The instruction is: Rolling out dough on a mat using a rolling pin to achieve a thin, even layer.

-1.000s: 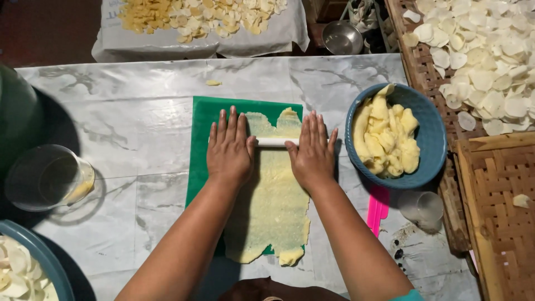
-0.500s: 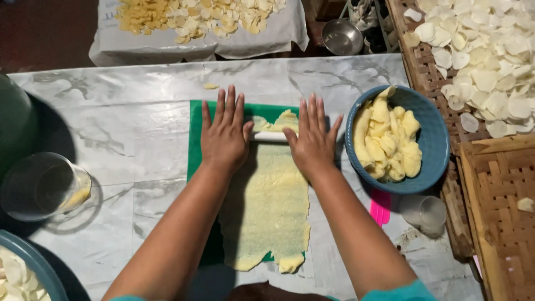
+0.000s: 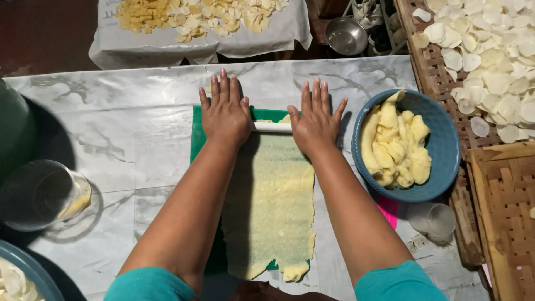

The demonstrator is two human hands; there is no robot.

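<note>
Near edge: a thin yellow dough sheet (image 3: 273, 206) lies flat on a green cutting mat (image 3: 196, 139) on the marbled counter (image 3: 111, 134), running lengthwise away from the person. At the sheet's far end, left hand (image 3: 225, 114) and right hand (image 3: 315, 122) press palms-down, fingers spread flat, on a white rolling pin (image 3: 271, 127) lying crosswise. Right of the mat, a blue bowl (image 3: 446, 150) holds dough lumps; beyond, a woven tray (image 3: 434, 61) carries pale round slices.

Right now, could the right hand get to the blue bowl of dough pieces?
Probably yes. The right hand lies flat on the white rolling pin, and the blue bowl sits just to its right on the table, with nothing between them.
</note>
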